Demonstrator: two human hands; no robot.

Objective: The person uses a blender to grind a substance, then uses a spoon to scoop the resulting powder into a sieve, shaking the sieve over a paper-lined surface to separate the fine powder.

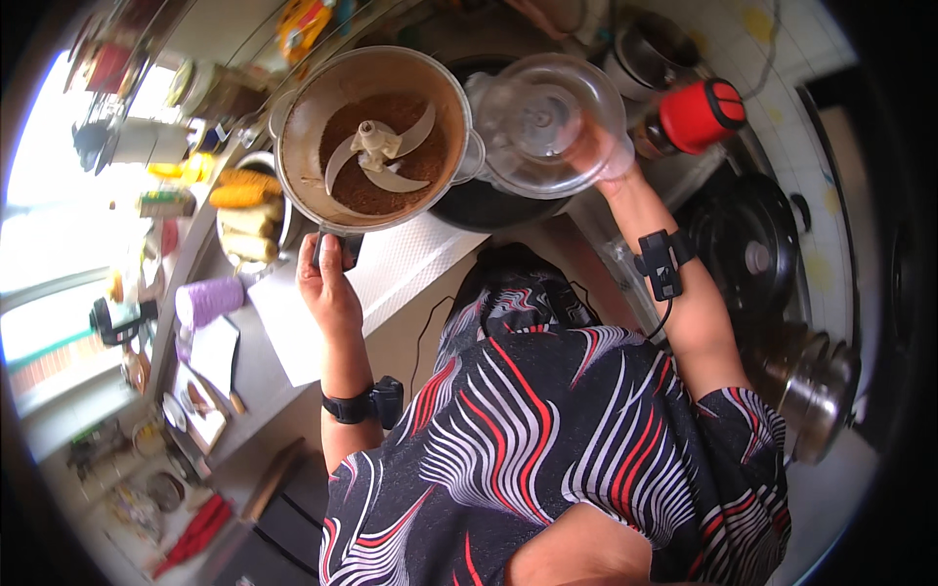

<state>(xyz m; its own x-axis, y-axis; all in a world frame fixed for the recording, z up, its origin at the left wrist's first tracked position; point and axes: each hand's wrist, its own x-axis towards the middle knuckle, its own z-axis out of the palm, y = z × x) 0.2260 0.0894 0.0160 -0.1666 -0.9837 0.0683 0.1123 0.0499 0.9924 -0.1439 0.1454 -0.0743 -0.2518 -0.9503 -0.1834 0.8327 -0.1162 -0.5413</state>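
My left hand [330, 282] is closed around the dark handle of a food processor bowl [293, 172], which is raised and tilted so that its inside faces me. Brown ground powder [352, 192] lies in the bowl around a white hub with several curved blades [375, 150]. To the right, my right hand [604, 150] holds a clear plastic lid [542, 121] by its far side; the fingers show blurred through it. The lid is off the bowl, close beside its rim, above a round black pan [484, 209].
A pot with corn cobs [245, 194] stands left on the counter, near a purple roll [210, 302] and a white sheet [282, 315]. At right are a red-topped appliance [700, 117], a black lidded pan [740, 256] and steel pots [810, 395]. A knife [236, 392] lies at lower left.
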